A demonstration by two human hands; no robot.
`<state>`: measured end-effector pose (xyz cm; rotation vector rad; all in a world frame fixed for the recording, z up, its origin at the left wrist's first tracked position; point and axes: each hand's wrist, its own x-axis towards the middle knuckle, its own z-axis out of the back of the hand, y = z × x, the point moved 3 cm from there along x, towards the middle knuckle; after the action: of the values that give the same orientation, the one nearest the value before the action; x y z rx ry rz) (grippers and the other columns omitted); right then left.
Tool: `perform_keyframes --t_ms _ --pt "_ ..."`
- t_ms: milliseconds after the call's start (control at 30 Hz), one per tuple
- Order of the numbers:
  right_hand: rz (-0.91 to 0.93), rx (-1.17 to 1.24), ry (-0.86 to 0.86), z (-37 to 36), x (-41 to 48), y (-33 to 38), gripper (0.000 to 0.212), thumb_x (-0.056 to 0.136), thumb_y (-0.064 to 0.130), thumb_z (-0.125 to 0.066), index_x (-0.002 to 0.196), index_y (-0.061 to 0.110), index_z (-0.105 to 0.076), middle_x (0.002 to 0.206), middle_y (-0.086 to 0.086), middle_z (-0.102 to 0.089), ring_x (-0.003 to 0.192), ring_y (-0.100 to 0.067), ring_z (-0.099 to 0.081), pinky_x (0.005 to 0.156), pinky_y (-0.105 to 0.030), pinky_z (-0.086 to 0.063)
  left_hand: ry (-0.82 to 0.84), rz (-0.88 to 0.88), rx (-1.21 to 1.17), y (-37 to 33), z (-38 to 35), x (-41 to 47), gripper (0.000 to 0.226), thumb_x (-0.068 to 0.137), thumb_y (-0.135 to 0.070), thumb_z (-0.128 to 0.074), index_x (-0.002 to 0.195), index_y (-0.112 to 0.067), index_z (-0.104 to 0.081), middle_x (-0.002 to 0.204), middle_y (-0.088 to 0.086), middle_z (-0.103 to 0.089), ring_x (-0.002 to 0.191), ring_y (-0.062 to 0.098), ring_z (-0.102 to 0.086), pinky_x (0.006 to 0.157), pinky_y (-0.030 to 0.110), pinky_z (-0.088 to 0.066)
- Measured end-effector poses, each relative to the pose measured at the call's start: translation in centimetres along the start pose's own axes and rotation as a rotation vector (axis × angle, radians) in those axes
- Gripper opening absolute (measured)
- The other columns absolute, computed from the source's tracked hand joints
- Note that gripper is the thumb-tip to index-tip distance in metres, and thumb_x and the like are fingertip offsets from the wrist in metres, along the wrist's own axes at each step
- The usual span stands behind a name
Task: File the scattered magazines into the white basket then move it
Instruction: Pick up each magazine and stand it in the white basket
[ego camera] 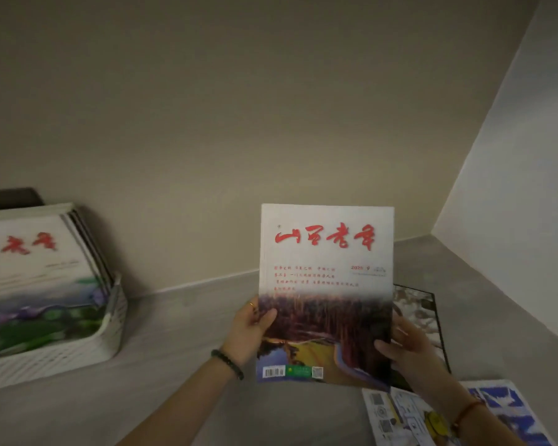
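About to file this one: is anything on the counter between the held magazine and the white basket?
Nothing visible. The left hand and right hand hold the magazine upright; only bare counter lies between it and the white basket, which already holds a leaning stack.

**Basket at the left, one magazine upright in the middle, two flat at the right**

The basket (78, 352) sits on the counter (181, 333) at the left, near the far wall (239, 123). A stack of magazines (36, 268) leans inside it. A low object (10, 197) stands behind the stack.

Right of centre and well apart from the basket, the held magazine (326, 284) stands upright above the counter. The left hand (248, 329) grips its left edge and the right hand (406, 346) its right edge.

Behind it, a second magazine (426, 313) lies flat on the counter, partly hidden. A third magazine (397, 416) lies flat at the near right, under the right forearm. A side wall (512, 156) bounds the counter on the right.
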<state>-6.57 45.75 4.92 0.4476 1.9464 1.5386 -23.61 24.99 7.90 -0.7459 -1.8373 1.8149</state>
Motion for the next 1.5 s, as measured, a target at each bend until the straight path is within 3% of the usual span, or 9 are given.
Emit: perform_keyframes --t_ms 100,367,533,700,967,1233,1333,1400,1500 --pt "0.105 -0.157 0.118 -7.6 -0.1 1.2 0.038 0.071 -0.02 -0.06 0.095 0.01 -0.062 0.093 -0.009 -0.069 0.085 -0.016 -0.067 0.071 -0.029 -0.058 -0.097 -0.045 0.003 -2.2 6.3 -2.4 0.03 0.087 0.008 -0.044 0.108 -0.012 -0.053 0.114 0.005 -0.059 0.098 0.022 -0.06 0.08 0.021 -0.055" --pt "0.347 -0.444 0.334 -29.1 -1.0 4.6 0.02 0.079 -0.009 -0.059 0.087 0.009 -0.062 0.077 -0.006 -0.067 0.055 0.006 -0.063 0.051 -0.007 -0.048 -0.437 -0.062 0.022 -6.9 24.5 -10.3 0.024 0.09 -0.002 -0.046 0.102 -0.018 -0.058 0.114 0.008 -0.059 0.105 0.024 -0.057 0.095 0.04 -0.045" --pt "0.516 -0.52 0.247 -40.6 -0.7 6.1 0.016 0.072 -0.003 -0.07 0.087 -0.008 -0.067 0.08 -0.017 -0.068 0.063 -0.017 -0.059 0.058 -0.011 -0.046 -0.577 -0.121 0.161 -9.7 34.8 -12.3 0.03 0.091 -0.004 -0.044 0.121 -0.003 -0.048 0.125 0.014 -0.054 0.115 0.029 -0.051 0.095 0.041 -0.047" --pt "0.563 -0.595 0.184 -48.2 -0.4 5.6 0.01 0.071 0.005 -0.073 0.078 -0.002 -0.071 0.068 -0.003 -0.063 0.054 -0.01 -0.055 0.055 -0.014 -0.046 -0.756 -0.071 0.263 -10.2 42.0 -11.9 0.03 0.09 -0.011 -0.05 0.118 -0.001 -0.053 0.119 0.018 -0.059 0.108 0.031 -0.057 0.088 0.04 -0.05" --pt "0.389 -0.74 0.152 -51.0 2.3 -0.7 0.013 0.079 0.005 -0.065 0.088 -0.002 -0.071 0.084 -0.018 -0.072 0.077 -0.03 -0.065 0.069 -0.032 -0.05 -0.855 0.139 0.247 -4.1 45.3 -10.1 0.026 0.086 -0.014 -0.058 0.108 -0.001 -0.059 0.11 0.017 -0.063 0.098 0.028 -0.059 0.082 0.037 -0.05" --pt "0.277 -0.839 0.158 -51.1 3.6 -4.6 0.024 0.085 0.008 -0.057 0.061 0.011 -0.056 0.061 -0.001 -0.053 0.056 -0.01 -0.046 0.043 -0.004 -0.035 -0.88 0.18 0.283 -0.6 46.4 -9.1 0.012 0.083 -0.016 -0.062 0.086 -0.006 -0.056 0.096 0.014 -0.063 0.09 0.025 -0.057 0.077 0.031 -0.045" --pt "0.292 -0.848 0.14 -50.9 3.2 -4.3 0.008 0.083 0.007 -0.059 0.079 0.005 -0.066 0.074 -0.006 -0.061 0.062 -0.011 -0.05 0.049 -0.007 -0.033 -0.961 0.132 0.27 -0.8 45.9 -9.1 0.018 0.08 -0.011 -0.064 0.088 -0.005 -0.05 0.096 0.012 -0.059 0.091 0.024 -0.055 0.082 0.033 -0.044" --pt "0.288 -0.764 0.114 -50.1 2.6 -4.0 0.02 0.081 0.005 -0.061 0.101 0.004 -0.065 0.092 -0.008 -0.066 0.076 -0.013 -0.056 0.068 -0.015 -0.041 -1.02 0.067 0.152 -1.1 44.9 -9.6 0.024 0.08 -0.005 -0.064 0.093 -0.006 -0.044 0.099 0.01 -0.053 0.095 0.024 -0.052 0.086 0.031 -0.042" --pt "0.264 -0.53 0.072 -46.6 0.5 -3.3 0.034 0.08 0.002 -0.062 0.113 0.012 -0.058 0.097 -0.004 -0.059 0.073 -0.009 -0.057 0.062 -0.01 -0.046 -1.014 -0.034 0.074 -0.7 41.7 -10.8 0.026 0.08 0.001 -0.061 0.099 -0.007 -0.044 0.102 0.013 -0.052 0.095 0.025 -0.052 0.079 0.017 -0.047"
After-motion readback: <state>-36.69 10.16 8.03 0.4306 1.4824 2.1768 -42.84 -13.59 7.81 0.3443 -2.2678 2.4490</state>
